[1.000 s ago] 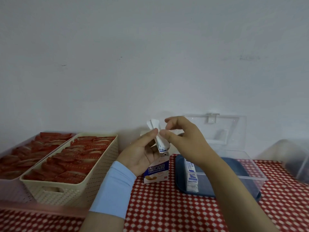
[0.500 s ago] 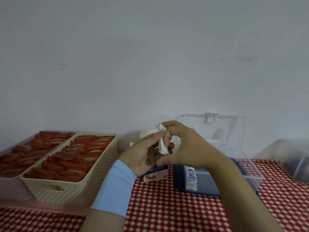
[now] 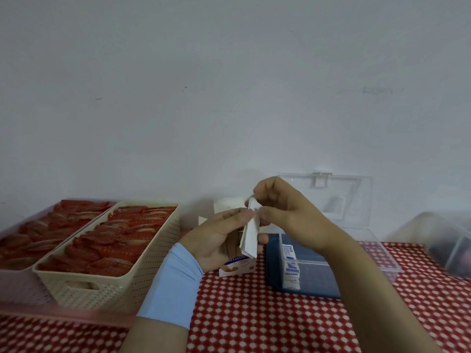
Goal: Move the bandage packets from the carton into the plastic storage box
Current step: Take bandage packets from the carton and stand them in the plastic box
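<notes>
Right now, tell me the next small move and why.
Probably carry the bandage packets rightward into the plastic storage box: the left hand and right hand hold them out of the carton, and the box stands open beside it.

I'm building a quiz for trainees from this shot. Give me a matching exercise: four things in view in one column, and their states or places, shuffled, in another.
Things
1. stack of bandage packets
2. carton
3. plastic storage box
4. cream basket

States
A. full of red packets
B. pinched between the left hand and right hand
C. lid up, blue-and-white packets inside
D. stands on the checked cloth, partly hidden by the left hand

Pairs: 1-B, 2-D, 3-C, 4-A
</notes>
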The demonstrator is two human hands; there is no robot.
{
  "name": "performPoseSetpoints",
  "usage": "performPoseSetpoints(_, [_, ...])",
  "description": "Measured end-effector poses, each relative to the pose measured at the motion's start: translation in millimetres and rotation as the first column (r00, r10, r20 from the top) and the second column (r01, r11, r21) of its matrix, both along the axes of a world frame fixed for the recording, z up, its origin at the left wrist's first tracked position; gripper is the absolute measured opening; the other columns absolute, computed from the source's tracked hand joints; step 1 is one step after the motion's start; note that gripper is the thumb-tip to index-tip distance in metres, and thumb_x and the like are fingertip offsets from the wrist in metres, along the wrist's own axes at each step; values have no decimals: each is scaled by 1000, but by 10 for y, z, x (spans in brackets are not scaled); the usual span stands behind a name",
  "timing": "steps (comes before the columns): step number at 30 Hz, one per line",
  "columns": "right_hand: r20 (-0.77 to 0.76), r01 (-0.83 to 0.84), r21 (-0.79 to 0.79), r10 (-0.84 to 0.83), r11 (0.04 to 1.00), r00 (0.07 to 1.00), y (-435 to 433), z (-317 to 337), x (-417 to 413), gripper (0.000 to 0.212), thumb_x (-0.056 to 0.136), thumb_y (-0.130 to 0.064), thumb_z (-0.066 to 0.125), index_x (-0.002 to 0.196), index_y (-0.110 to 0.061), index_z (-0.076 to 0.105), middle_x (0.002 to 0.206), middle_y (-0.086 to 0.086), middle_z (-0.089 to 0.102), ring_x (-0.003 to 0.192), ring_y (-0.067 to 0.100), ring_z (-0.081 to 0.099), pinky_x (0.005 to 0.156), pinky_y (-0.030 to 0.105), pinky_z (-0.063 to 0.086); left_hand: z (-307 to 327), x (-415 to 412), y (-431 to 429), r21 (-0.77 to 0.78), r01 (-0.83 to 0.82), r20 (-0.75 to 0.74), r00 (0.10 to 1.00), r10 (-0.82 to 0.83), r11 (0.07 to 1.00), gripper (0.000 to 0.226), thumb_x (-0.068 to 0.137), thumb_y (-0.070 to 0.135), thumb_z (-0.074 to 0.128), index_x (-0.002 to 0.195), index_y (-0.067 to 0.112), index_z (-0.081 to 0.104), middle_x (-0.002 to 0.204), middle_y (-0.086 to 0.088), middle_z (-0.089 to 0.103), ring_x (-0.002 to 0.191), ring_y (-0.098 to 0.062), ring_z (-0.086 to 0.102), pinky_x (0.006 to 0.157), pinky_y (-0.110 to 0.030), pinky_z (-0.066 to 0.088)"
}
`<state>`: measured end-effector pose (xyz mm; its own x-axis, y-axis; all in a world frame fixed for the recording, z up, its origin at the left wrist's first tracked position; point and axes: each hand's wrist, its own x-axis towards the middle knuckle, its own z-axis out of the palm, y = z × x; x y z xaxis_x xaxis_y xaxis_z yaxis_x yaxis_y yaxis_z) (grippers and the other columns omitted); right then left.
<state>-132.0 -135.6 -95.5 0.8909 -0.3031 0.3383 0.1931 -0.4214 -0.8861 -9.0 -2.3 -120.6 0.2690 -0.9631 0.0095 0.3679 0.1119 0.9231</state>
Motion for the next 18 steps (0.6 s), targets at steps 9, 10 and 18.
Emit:
performPoseSetpoints(9, [-113, 111, -109, -124, 988, 986, -71, 90, -238, 18, 92, 1, 62, 93, -11, 76, 91, 11, 76, 87, 19, 71, 83, 21, 56, 4, -103, -32, 71, 42, 98, 994, -49, 997, 32, 85, 26, 59, 109, 4, 62, 99, -11, 74, 71, -20, 71, 62, -32, 61])
performPoseSetpoints(10, [-127, 103, -110, -117, 989, 985, -69, 113, -280, 18, 93, 1, 62, 92, -10, 75, 90, 13, 75, 84, 18, 70, 82, 22, 56, 12, -132, -44, 73, 39, 103, 994, -46, 997, 32, 85, 26, 59, 108, 5, 63, 99, -12, 74, 72, -21, 72, 62, -33, 61])
performPoseSetpoints(18, [-174, 298, -111, -314, 948, 933, -144, 252, -507, 21, 93, 1, 57, 92, -10, 75, 85, 11, 77, 80, 22, 74, 81, 33, 61, 104, -403, -103, 51, -364, 710, 668, 223, 930, 9, 86, 16, 74, 94, 20, 73, 84, 0, 76, 74, -11, 71, 66, -24, 56])
